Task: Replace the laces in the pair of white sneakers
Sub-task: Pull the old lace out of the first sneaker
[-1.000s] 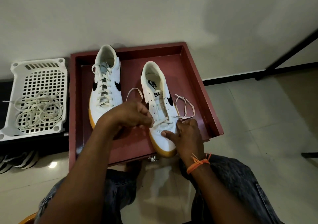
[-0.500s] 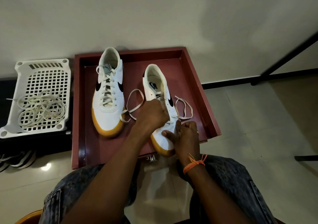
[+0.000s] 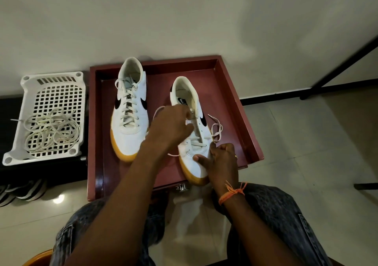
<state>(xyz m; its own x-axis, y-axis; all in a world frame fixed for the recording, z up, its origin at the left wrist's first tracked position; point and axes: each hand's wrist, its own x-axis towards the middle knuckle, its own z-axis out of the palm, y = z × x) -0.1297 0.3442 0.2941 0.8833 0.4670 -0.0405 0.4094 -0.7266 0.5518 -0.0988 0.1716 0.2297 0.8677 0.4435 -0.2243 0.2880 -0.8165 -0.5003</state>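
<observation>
Lacing stage: the right sneaker [image 3: 190, 135] is part-laced, with the lace [image 3: 215, 129] crossed only through its lowest eyelets; the upper eyelets stand bare.
Left hand: the left hand [image 3: 170, 125] is over the middle of that sneaker, fingers curled and pinching one end of the lace near the upper eyelets.
Right hand: the right hand [image 3: 222, 159] grips the toe end of the same sneaker, thumb pressed flat on the white toe, fingers curled at its outer side where the lace's other end loops away.
Left sneaker: the second sneaker [image 3: 131, 112] is fully laced and stands just beside the first, toe toward the person.
Tray: both sneakers stand in a dark red tray [image 3: 235, 106], which seems to be set on the floor against the wall.
Basket: a white perforated basket [image 3: 51, 94] lies left of the tray, holding a tangle of loose laces [image 3: 51, 131].
Wrist: an orange thread band [image 3: 232, 193] circles the right wrist.
Legs: the person's knees in grey denim [image 3: 272, 214] show below the tray.
</observation>
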